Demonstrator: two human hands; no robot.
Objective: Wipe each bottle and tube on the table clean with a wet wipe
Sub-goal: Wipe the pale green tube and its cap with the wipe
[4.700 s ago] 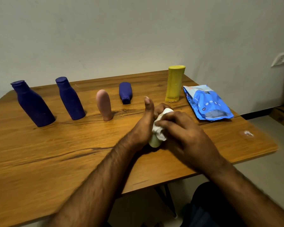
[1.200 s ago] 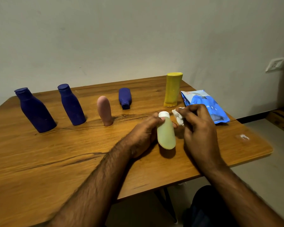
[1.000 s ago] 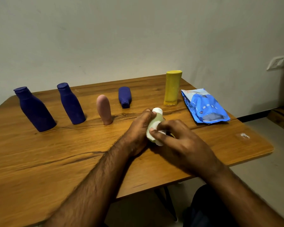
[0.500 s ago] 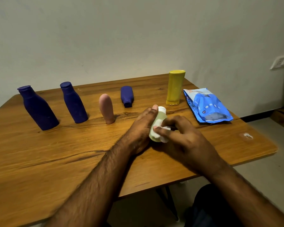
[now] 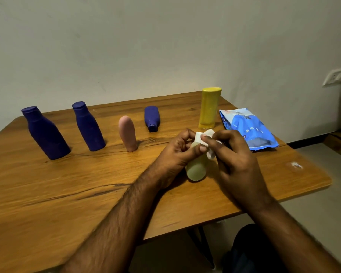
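My left hand [image 5: 177,152] grips a small pale yellow-green bottle [image 5: 196,168] above the table's front middle, its base toward me. My right hand [image 5: 234,154] pinches a crumpled white wet wipe [image 5: 209,142] against the bottle's cap end, which the wipe and fingers hide. Standing in a row behind are two dark blue bottles [image 5: 45,134] [image 5: 88,127], a pink tube [image 5: 127,133] and a yellow tube [image 5: 209,108]. A smaller dark blue bottle [image 5: 152,118] lies on its side between the pink and yellow ones.
A blue wet-wipe pack [image 5: 248,129] lies flat at the table's right, beyond my right hand. The wooden table [image 5: 47,194] ends close on the right and front. A small shiny spot [image 5: 294,165] marks its right corner. A wall stands right behind.
My right hand slid the wipe from the bottle's middle up to its cap end. The bottle's lower body now shows bare. My left hand kept its grip.
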